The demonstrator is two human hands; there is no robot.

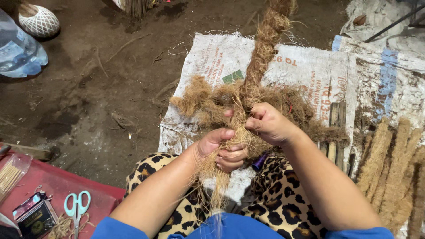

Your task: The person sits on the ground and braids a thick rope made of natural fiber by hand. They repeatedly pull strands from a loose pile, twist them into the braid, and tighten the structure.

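Observation:
A thick braided rope of brown coconut fibre [265, 42] runs from the top of the view down to a loose tuft of fibres [208, 99] in front of me. My left hand [219, 148] is closed around a bundle of fibre strands just below the tuft. Just above and to the right of it, my right hand [268, 124] pinches another bunch of strands. Loose ends hang down between my knees, which are covered by leopard-print cloth [283, 199].
A printed woven sack [310, 71] lies on the dirt floor under the work. Finished fibre ropes [389, 172] lie at the right. At lower left, a red surface [57, 183] holds teal scissors [76, 206] and small packets. A plastic bottle [17, 51] lies at upper left.

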